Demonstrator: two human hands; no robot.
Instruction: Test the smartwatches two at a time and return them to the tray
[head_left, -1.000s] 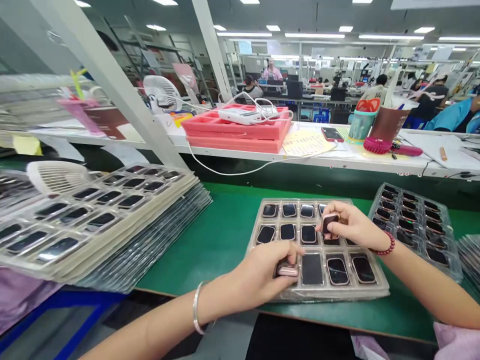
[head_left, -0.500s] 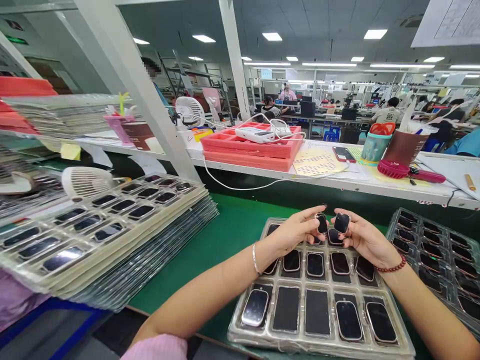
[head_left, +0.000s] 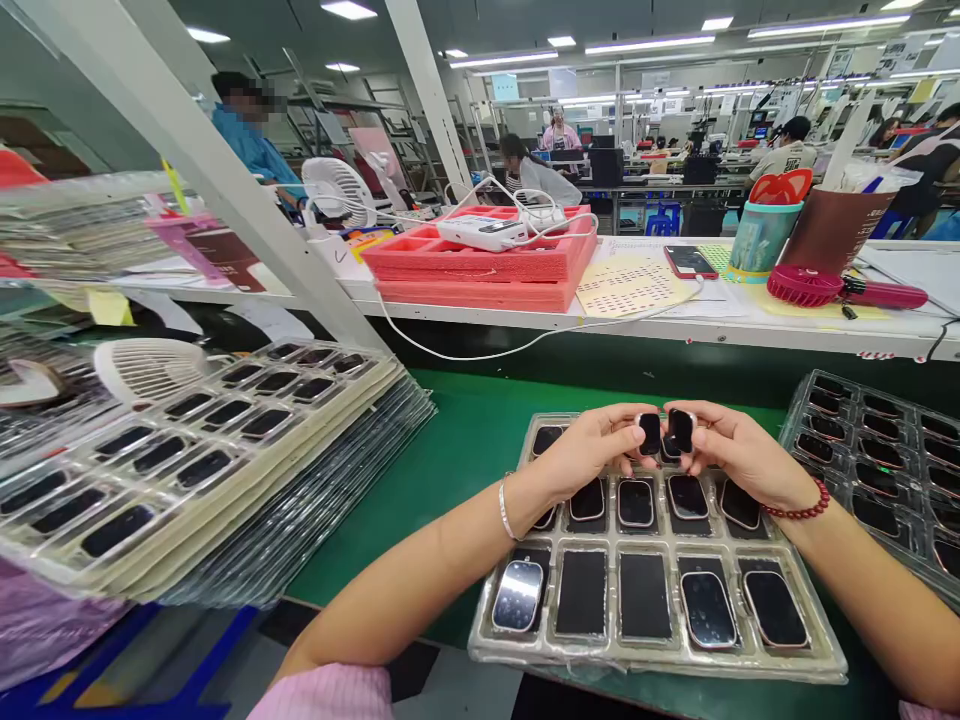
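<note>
My left hand (head_left: 592, 448) pinches a smartwatch case (head_left: 649, 434) with a black screen between thumb and fingers. A second smartwatch case (head_left: 681, 431) is gripped by my right hand (head_left: 739, 455), close beside the first. Both are raised over the back rows of a clear plastic tray (head_left: 613, 600). Watch cases of the same kind lie in its compartments, such as a watch case (head_left: 709, 608) in the front row. Two front compartments show only a dark bottom. My hands and forearms hide part of the back rows.
A tall stack of trays (head_left: 360, 450) with watch cases on top stands at left, near a white fan (head_left: 154, 370). Another watch tray (head_left: 847, 450) lies at right. On the shelf are red foam (head_left: 472, 285), a phone (head_left: 690, 262) and a pink handheld fan (head_left: 806, 287). Several people work beyond.
The two watch cases have come closer together, and the right one has turned more edge-on. My head view has tilted down a little. Both hands keep their hold.
</note>
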